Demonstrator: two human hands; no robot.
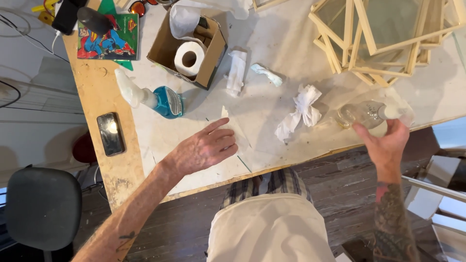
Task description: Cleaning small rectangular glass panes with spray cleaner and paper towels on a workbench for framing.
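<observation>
Two hands at work: left hand (206,147) lies flat, fingers spread, on a glass pane (236,132). Right hand (386,143) grips a clear bottle (361,114); crumpled paper towel (301,112) lies between them.

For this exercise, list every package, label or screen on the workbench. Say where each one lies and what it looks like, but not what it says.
Cardboard box: top middle, brown, open, holding a white paper roll.
Phone: left edge of the bench, a dark rectangle, its screen reflecting light.
Comic picture: top left, flat, square, red, blue and green.
Spray bottle: lying beside the box, blue with a white trigger.
</observation>
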